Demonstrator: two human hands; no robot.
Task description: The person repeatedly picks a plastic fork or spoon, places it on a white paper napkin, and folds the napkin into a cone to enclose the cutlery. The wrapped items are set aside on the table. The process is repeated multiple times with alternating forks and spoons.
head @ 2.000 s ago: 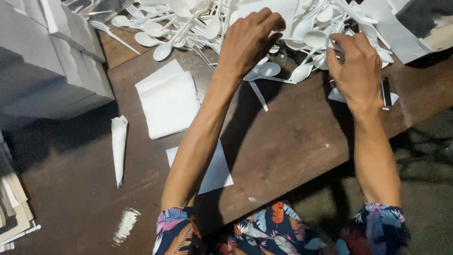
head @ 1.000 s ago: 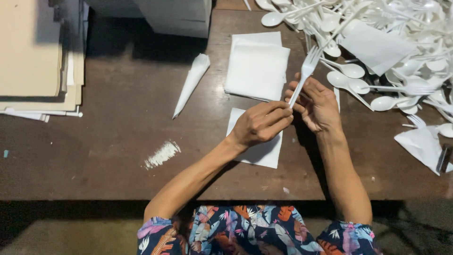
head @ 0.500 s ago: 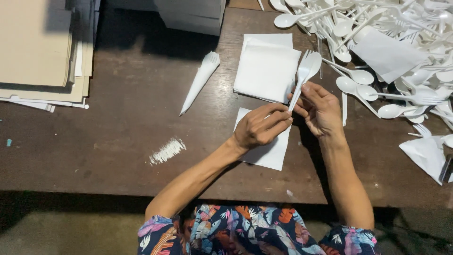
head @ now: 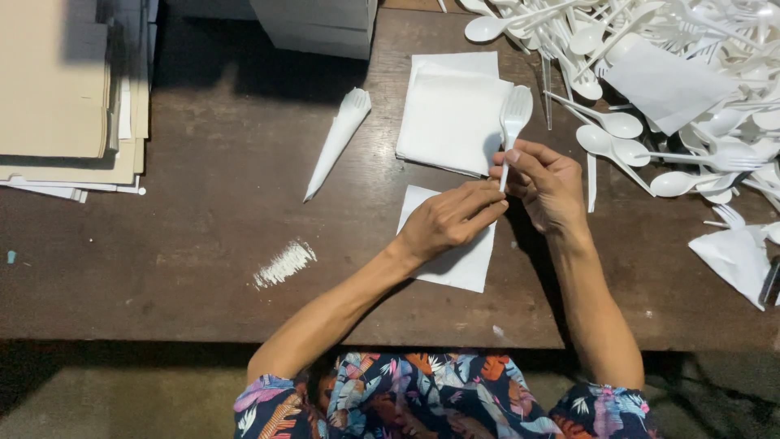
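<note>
Your right hand (head: 546,185) pinches a white fork (head: 513,122) by its handle at center frame, tines up. Your left hand (head: 448,219) meets it, fingers curled over a single napkin (head: 455,264) on the table (head: 203,244). A napkin stack (head: 451,114) lies just above. A rolled cone (head: 337,140) lies left of it. Loose cutlery (head: 650,73) fills the upper right; cardboard sheets (head: 57,89) fill the upper left.

Short dark sleeves with colourful floral print of pink, blue and orange; bare forearms, left hand (head: 445,221) and right hand (head: 546,185) without rings or gloves.
</note>
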